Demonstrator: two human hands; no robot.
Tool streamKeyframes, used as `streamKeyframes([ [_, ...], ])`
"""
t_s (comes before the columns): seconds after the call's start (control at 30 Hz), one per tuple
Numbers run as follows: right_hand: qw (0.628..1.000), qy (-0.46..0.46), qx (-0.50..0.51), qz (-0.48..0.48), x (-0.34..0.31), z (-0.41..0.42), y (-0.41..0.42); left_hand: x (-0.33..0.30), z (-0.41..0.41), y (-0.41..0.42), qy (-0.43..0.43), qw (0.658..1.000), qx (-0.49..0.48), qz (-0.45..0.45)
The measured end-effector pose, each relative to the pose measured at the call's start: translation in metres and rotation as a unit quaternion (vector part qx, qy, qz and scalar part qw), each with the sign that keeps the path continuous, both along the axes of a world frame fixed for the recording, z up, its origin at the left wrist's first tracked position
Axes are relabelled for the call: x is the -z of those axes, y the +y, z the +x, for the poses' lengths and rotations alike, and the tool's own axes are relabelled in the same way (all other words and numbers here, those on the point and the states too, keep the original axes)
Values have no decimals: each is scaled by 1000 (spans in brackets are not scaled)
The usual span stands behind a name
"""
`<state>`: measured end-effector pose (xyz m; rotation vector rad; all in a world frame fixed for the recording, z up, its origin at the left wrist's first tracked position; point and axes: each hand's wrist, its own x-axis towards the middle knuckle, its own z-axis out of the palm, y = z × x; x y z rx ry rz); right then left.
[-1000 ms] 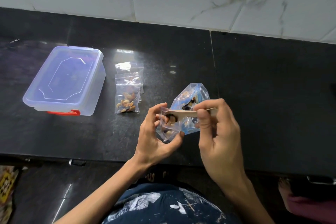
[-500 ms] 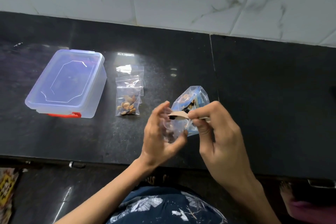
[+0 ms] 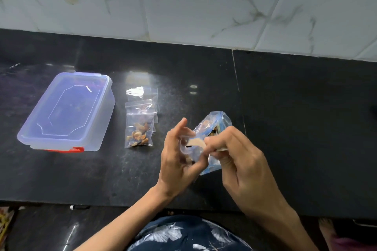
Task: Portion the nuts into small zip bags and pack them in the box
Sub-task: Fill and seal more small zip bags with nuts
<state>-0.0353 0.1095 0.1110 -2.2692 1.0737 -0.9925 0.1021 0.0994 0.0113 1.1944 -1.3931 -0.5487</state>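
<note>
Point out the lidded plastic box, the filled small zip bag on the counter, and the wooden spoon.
plastic box [image 3: 67, 108]: head view, middle of its clear lid.
filled zip bag [image 3: 139, 128]: head view, bag front above the nuts.
wooden spoon [image 3: 195, 142]: head view, its bowl between the hands.

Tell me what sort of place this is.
Probably a home kitchen: a polished black stone counter backed by white marble-look wall tiles, with a lidded plastic box and a small zip bag of nuts laid out for food packing.
</note>
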Motion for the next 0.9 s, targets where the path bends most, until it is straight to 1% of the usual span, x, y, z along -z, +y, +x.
streamKeyframes([
  [0.07, 1000, -4, -7, 2, 2, -2, -4, 2, 0, -5, 3, 1000, 12, 9],
  [0.13, 999, -37, -1, 8, 1, -3, -9, 6, 1, -10, -21, 1000, 5, 8],
  [0.2, 997, -66, 17, 18, 1, -5, -13, 9, 1, -13, -35, 999, 20, 18],
  [0.3, 997, -77, 25, 13, 6, -2, -16, 13, 2, -16, -14, 998, 20, 51],
  [0.37, 993, -100, 66, -5, 10, -4, -17, 15, 6, -18, 2, 998, 23, 57],
  [0.43, 979, -146, 142, -13, 9, -13, -21, 15, 11, -18, 18, 998, 28, 56],
  [0.5, 963, -172, 207, 20, 10, -26, -30, 13, 17, -17, 21, 998, 25, 45],
  [0.6, 951, -124, 256, 119, 37, -41, -45, 19, 28, -12, 1, 999, 32, 37],
  [0.67, 943, -100, 281, 148, 65, -41, -53, 27, 33, -9, -16, 997, 58, 45],
  [0.8, 946, -88, 284, 130, 100, -26, -57, 39, 33, -8, -31, 992, 98, 72],
  [0.9, 963, -83, 251, 53, 100, -16, -50, 47, 36, -7, -32, 986, 129, 97],
])
